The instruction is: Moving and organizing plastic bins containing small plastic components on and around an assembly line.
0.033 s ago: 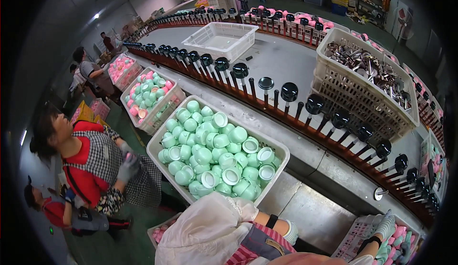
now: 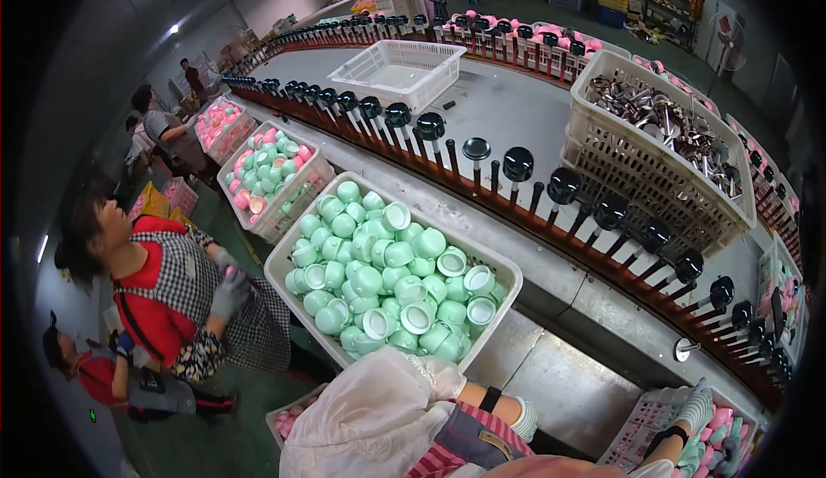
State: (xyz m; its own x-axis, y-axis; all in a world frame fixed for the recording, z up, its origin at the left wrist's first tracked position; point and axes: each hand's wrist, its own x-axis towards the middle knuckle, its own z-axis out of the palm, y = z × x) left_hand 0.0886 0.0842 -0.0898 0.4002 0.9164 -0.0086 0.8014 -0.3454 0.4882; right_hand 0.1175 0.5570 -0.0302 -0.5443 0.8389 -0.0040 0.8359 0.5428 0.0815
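Note:
My left hand (image 2: 525, 419), in a striped glove, hangs close to my apron at the bottom. Its fingers are hidden. My right hand (image 2: 695, 409), gloved the same way, rests at the edge of a white crate (image 2: 632, 426) holding pink and mint-green cups (image 2: 716, 435). Its fingers look stretched out, with nothing visible in them. Left of me stands a large white crate (image 2: 508, 306) heaped with mint-green cups (image 2: 396, 254). Beyond it runs a line of upright spindles carrying glossy dark cups (image 2: 518, 165); one spindle bears a flat round disc (image 2: 477, 148).
A metal ledge (image 2: 559, 271) borders the line. A tall crate of metal fixtures (image 2: 671, 125) and a white crate (image 2: 396, 69) stand on the table. One metal fixture (image 2: 686, 350) sits on the ledge. A gloved co-worker (image 2: 172, 297) stands left, near more cup crates (image 2: 275, 177).
The spindles with the dark cups have shifted slightly to the left along the line. The co-worker's gloved hands have moved a little. My own hands stay where they were.

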